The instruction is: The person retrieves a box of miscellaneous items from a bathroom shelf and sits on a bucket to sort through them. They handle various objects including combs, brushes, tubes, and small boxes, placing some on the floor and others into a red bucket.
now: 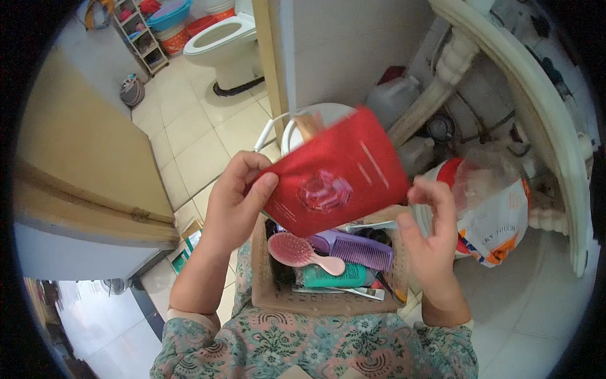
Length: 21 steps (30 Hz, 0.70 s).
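Observation:
My left hand (243, 196) grips a flat red packet (353, 170) by its left end, thumb on the front face. A pink gem-like picture is printed on it, and it is tilted and slightly blurred. Beside its right corner my right hand (434, 230) is raised with thumb and fingers apart and curled, holding nothing. Below the packet is a brown plastic basket (315, 306). In it lie a pink hairbrush (305, 253), a purple comb (363, 251) and a green tube or bottle (334, 276), among small items I cannot make out.
A white bucket (290, 136) stands behind the packet. To the right are a white printed plastic bag (495, 221), a translucent jug (392, 95) and the curved underside of a washbasin (549, 95). A yellowish door (95, 132) is on the left, with a toilet (230, 50) beyond on the tiled floor.

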{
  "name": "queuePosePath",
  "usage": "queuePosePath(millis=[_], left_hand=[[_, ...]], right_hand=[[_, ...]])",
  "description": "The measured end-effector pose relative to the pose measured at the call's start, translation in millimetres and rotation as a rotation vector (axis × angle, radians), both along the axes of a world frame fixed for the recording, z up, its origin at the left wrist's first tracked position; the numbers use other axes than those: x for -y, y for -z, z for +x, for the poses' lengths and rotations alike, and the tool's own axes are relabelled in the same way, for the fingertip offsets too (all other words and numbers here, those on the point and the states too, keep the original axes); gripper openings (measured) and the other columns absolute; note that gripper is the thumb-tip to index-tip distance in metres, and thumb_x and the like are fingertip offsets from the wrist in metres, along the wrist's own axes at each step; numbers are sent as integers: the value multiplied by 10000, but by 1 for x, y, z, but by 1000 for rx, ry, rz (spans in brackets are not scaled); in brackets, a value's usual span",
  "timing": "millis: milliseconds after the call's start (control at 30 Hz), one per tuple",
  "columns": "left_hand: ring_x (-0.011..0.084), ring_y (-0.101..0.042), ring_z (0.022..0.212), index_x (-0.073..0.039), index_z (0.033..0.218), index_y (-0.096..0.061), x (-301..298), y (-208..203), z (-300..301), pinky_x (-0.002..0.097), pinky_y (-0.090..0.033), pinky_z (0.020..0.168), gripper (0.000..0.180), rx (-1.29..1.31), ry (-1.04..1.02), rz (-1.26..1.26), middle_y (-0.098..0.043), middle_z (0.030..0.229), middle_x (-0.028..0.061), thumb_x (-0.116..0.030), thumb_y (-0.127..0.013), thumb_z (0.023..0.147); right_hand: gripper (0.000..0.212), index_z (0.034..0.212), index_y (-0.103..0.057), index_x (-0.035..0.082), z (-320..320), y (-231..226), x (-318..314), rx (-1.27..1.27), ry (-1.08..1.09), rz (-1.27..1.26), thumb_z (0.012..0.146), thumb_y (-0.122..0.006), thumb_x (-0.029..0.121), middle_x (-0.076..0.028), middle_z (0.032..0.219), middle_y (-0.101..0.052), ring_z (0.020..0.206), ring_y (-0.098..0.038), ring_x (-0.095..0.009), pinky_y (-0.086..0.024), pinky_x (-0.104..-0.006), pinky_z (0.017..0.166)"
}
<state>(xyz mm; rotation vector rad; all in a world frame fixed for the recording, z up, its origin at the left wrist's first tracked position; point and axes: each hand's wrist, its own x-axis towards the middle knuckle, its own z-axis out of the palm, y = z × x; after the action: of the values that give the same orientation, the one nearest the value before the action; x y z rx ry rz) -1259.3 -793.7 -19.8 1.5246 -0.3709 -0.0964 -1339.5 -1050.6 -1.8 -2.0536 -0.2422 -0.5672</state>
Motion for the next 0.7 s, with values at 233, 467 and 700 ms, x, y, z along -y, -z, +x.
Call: queuePosePath(millis=[233,467,700], left_hand=[[97,-575,833,-61,1014,-470,0,30,18,224,-459,750,158,-329,-15,-525,-607,925,49,-127,-539,888],[103,-574,848,-65,1022,-471,-5,38,16,233,-465,734,155,-287,-146,-552,-601,917,45,-116,-531,888],[144,-602,848,-64,1072,-453,-46,39,36,289,-505,763,181,-155,-430,-701,-598,972,74,-128,-494,907]], right_hand=[[541,1325,-312,28,59,-17,-45,-514,-438,907,863,-571,140,-84,1248,-444,1140,-444,-177,-376,-335,947],[350,1158,-508,16,83,5,-74,-709,-485,941,848,-611,143,-69,1125,-576,1025,-550,-172,-429,-332,900],[366,1132,-522,12,88,17,-68,-720,-366,891,831,-638,184,-78,1081,-586,977,-564,-179,-448,-322,858]])
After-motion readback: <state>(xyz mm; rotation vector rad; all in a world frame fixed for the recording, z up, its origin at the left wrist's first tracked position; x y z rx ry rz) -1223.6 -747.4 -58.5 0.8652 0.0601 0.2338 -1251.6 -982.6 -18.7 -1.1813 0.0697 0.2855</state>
